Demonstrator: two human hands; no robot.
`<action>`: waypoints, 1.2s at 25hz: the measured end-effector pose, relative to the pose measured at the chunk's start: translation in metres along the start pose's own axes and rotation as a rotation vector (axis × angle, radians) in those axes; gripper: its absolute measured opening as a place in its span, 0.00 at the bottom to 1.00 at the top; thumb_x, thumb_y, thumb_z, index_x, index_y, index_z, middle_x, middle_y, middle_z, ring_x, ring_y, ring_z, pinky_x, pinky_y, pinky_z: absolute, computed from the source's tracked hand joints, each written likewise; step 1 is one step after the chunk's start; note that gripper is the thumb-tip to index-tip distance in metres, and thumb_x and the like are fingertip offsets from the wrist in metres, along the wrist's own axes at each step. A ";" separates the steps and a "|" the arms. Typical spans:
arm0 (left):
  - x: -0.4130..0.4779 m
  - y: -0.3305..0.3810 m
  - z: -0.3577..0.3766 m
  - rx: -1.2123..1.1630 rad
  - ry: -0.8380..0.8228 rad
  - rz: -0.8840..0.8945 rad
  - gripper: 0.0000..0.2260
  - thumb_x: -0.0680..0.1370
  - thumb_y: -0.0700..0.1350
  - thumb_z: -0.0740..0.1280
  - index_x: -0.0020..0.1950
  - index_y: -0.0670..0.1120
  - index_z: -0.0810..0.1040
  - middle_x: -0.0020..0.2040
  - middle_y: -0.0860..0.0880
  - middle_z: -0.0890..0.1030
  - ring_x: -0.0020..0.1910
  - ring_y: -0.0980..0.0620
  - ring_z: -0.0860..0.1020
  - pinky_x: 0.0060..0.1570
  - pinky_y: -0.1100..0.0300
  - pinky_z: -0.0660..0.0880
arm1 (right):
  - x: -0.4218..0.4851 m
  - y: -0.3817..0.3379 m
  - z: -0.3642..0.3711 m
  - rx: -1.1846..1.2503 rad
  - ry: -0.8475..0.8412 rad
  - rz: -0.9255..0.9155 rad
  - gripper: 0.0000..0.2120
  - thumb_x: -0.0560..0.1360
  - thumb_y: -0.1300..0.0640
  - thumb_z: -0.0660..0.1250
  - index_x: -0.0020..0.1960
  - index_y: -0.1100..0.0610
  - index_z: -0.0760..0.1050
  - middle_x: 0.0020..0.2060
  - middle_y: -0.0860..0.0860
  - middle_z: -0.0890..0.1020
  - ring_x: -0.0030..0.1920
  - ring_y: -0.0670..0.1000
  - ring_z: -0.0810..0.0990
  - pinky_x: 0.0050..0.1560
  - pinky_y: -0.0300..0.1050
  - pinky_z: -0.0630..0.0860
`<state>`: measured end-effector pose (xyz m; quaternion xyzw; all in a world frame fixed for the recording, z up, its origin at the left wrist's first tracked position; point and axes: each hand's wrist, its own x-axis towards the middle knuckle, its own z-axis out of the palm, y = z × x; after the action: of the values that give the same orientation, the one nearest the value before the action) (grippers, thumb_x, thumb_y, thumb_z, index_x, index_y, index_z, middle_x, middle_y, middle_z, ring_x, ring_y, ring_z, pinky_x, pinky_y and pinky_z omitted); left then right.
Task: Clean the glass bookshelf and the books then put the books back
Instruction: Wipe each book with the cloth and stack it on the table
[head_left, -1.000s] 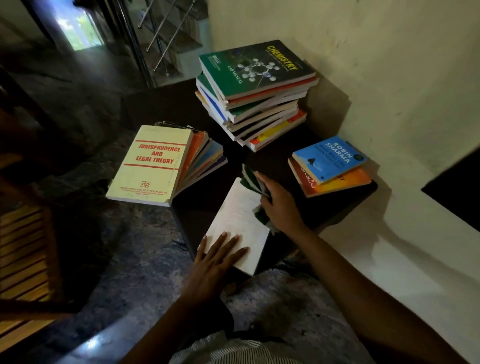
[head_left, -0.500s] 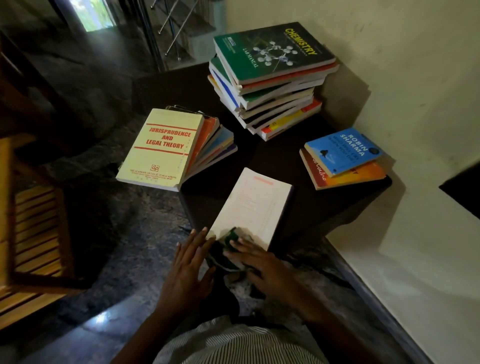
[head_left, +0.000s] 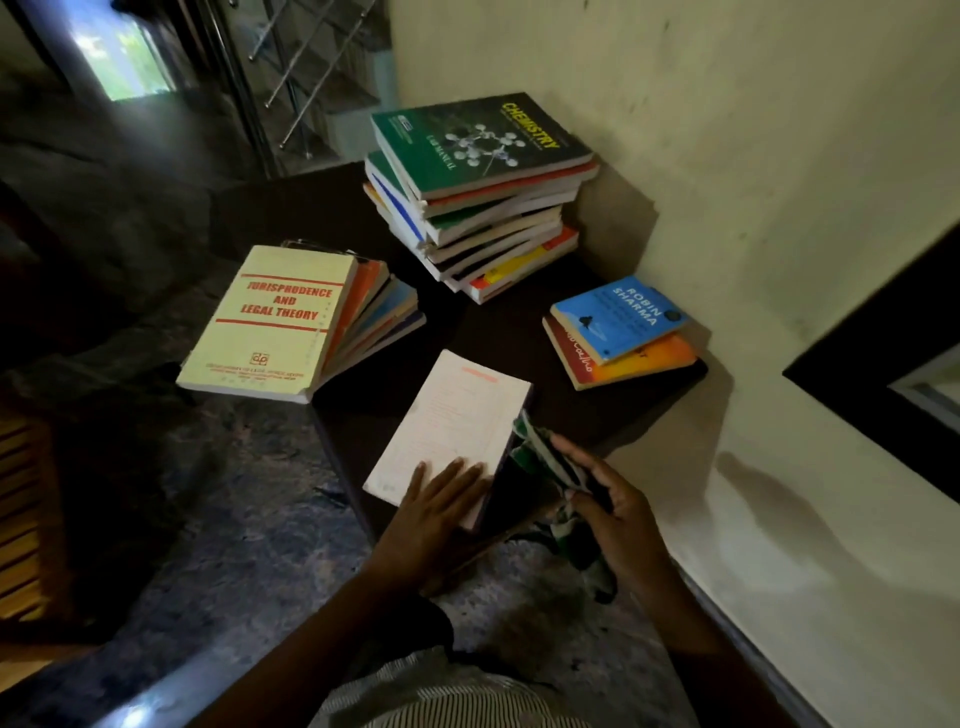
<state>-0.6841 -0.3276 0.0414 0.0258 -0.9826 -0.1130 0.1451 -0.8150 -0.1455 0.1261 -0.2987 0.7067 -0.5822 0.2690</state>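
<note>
A pale book (head_left: 453, 422) lies near the front corner of a low dark table (head_left: 322, 208). My left hand (head_left: 434, 514) rests flat on its near end, fingers straight. My right hand (head_left: 610, 512) grips a green-and-white cloth (head_left: 540, 457) against the book's right edge. A tall stack topped by a green chemistry book (head_left: 478, 140) stands at the back by the wall. A fanned pile topped by a cream law book (head_left: 270, 322) overhangs the table's left edge. A blue book on an orange one (head_left: 618, 317) lies at the right.
A cream wall (head_left: 727, 156) runs along the right, with a dark framed opening (head_left: 883, 364) in it. Dark stone floor (head_left: 182, 493) surrounds the table. Wooden slats (head_left: 21, 509) are at the left edge. A stair railing (head_left: 291, 78) stands at the back.
My right hand with the cloth has gone from the book's near end to its right edge. My left hand has come back flat onto the near end of the cover.
</note>
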 end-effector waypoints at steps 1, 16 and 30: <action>0.004 0.001 -0.011 -0.107 0.052 -0.055 0.24 0.74 0.50 0.59 0.70 0.48 0.65 0.66 0.45 0.74 0.67 0.50 0.67 0.64 0.43 0.66 | 0.006 -0.008 0.000 0.001 -0.012 -0.023 0.22 0.76 0.71 0.61 0.62 0.48 0.72 0.63 0.39 0.74 0.64 0.35 0.70 0.61 0.28 0.67; 0.010 -0.107 -0.169 -1.776 1.197 -1.062 0.15 0.83 0.47 0.51 0.63 0.43 0.71 0.62 0.44 0.76 0.47 0.52 0.78 0.40 0.56 0.78 | 0.109 -0.112 0.109 0.001 -0.316 -0.386 0.22 0.73 0.66 0.60 0.60 0.44 0.72 0.60 0.35 0.75 0.65 0.37 0.70 0.64 0.31 0.66; -0.043 -0.051 -0.101 -2.034 0.728 -1.423 0.05 0.74 0.45 0.62 0.46 0.46 0.74 0.43 0.46 0.81 0.41 0.47 0.81 0.43 0.53 0.78 | 0.093 -0.075 0.098 0.001 -0.264 -0.190 0.23 0.77 0.69 0.60 0.64 0.46 0.72 0.64 0.39 0.74 0.65 0.35 0.69 0.57 0.27 0.68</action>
<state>-0.6128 -0.3948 0.1121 0.4478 -0.1306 -0.8438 0.2654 -0.7984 -0.2901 0.1795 -0.4380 0.6336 -0.5610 0.3033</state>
